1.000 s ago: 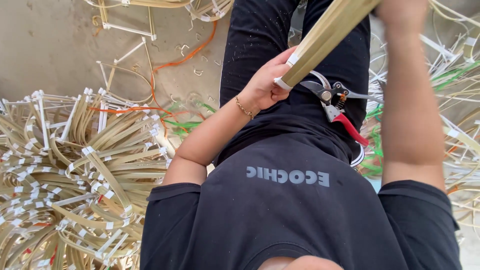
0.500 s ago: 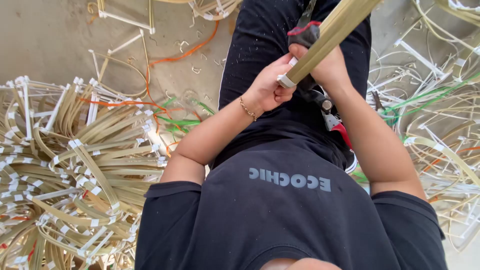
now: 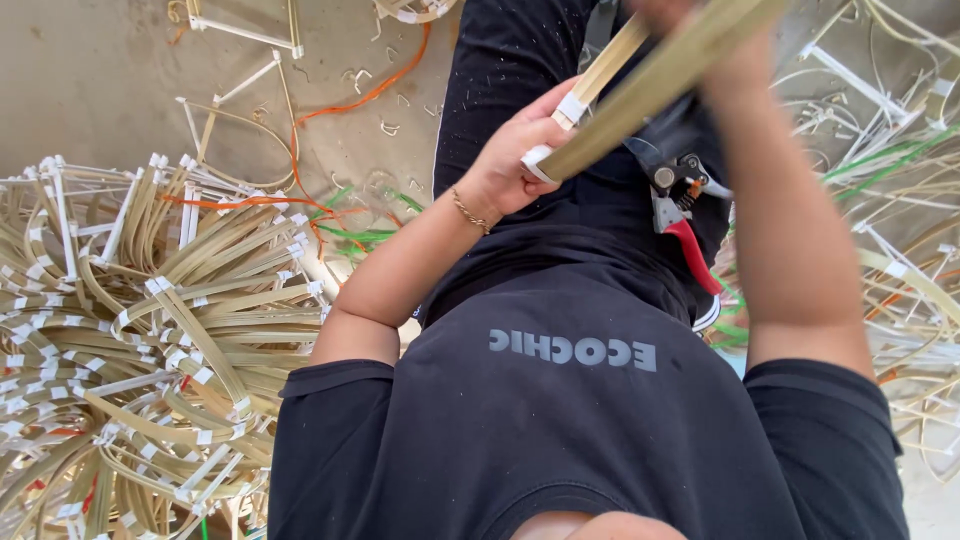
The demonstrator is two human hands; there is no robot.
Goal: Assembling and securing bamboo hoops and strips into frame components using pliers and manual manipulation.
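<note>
My left hand [image 3: 510, 165] pinches the taped end of the bamboo strip bundle [image 3: 660, 85] — it runs toward one o'clock, where my blurred right hand [image 3: 735, 55] seems closed on it. Light, stiff, likely springy — best held at the tape. Red-handled pruners [image 3: 680, 215] lie on my lap.

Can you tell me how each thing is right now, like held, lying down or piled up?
left hand: gripping the taped end of the bundle.
right hand: blurred, on the bundle higher up.
bundle of bamboo strips: held slanted, taped white at its low end.
red-handled pruning shears: resting on the lap, unheld.
bent bamboo frames: heaped on the floor, joints taped.
orange string: lying loose on the floor.
</note>
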